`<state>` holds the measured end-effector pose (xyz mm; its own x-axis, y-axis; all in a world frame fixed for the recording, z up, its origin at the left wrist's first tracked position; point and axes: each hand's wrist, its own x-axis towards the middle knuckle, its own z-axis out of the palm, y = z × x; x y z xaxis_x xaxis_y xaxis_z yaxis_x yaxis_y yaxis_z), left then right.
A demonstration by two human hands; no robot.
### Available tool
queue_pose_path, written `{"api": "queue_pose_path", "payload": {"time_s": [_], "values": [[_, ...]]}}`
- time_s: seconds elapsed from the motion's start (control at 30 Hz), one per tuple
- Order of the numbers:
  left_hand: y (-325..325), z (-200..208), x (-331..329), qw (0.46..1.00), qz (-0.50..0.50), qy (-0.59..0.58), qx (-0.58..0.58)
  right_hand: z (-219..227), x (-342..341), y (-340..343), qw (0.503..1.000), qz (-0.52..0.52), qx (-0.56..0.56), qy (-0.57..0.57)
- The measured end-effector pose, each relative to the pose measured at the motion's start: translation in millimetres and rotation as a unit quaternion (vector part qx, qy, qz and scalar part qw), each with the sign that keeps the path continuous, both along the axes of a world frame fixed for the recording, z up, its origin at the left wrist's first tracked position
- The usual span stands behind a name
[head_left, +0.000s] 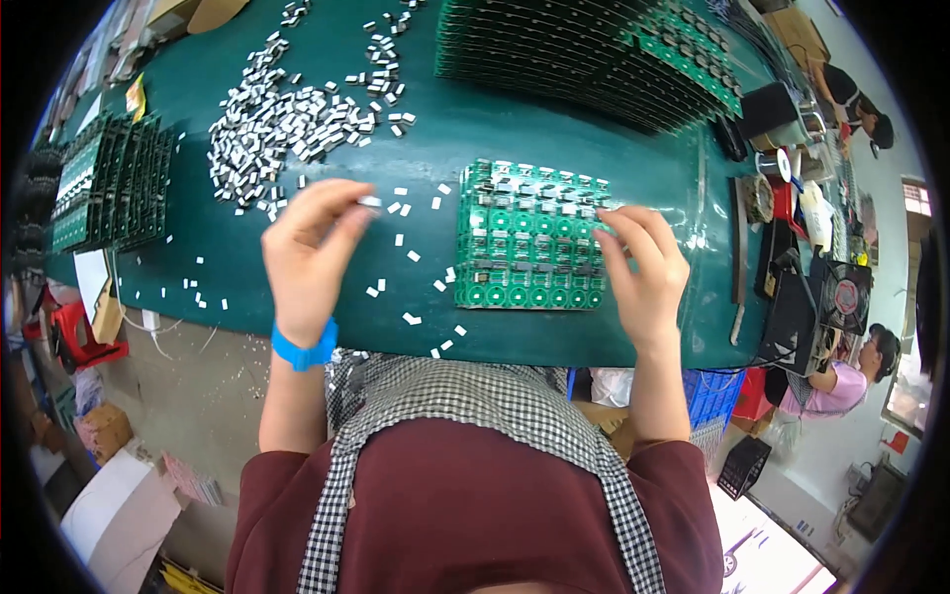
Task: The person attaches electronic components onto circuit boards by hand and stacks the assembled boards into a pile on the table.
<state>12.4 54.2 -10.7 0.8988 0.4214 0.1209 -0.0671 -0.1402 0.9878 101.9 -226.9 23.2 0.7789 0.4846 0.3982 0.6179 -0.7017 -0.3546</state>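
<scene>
Green circuit panel [534, 247] flat on table [554, 332] between left hand [307, 247] and right hand [648, 272], reachable by both. Left pinches 1 small block [369, 201] near loose pile [297, 124], presumably shortening reach. Right at panel edge, perhaps steadying; grip: cannot tell.
</scene>
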Motion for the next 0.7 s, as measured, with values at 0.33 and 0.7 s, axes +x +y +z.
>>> {"api": "queue_pose_path", "payload": {"time_s": [0.33,0.7], "values": [[-45.8,12.3,-16.2,0.97,-0.156,-0.012,-0.187,-13.0,-43.3,75.7,0.897,0.152,0.295,0.292],[-42.8,15.3,-21.4,0.991,-0.126,-0.038,0.034,-16.7,-56.8,78.2,0.798,0.083,0.43,0.413]]}}
